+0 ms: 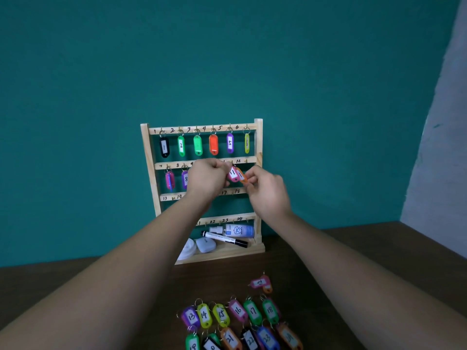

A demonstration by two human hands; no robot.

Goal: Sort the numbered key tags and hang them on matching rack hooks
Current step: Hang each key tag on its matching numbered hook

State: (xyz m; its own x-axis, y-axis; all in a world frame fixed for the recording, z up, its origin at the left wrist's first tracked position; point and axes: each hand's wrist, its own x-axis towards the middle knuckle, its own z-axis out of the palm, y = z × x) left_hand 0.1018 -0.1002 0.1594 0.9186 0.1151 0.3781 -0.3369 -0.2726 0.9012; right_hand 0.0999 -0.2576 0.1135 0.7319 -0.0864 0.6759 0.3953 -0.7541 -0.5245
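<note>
A wooden key rack (147,157) stands against the teal wall, its hooks numbered in rows. Tags 1 to 6 hang on the top row; two tags, a pink one (169,180) and the purple 8 (185,179), hang on the second row. My left hand (206,179) and my right hand (265,190) meet in front of the second row near hook 11. Between them is a pink tag marked 11 (233,175) with an orange tag (242,177) behind it; my right fingers pinch the orange one, my left fingers are curled at the pink tag's ring.
Loose tags lie on the dark table (353,261): tag 12 (259,282) alone, then rows numbered 13 to 18 (237,310) and 19 to 24 at the front edge. The rack's base holds a spray bottle (235,231), a marker (225,239) and white items.
</note>
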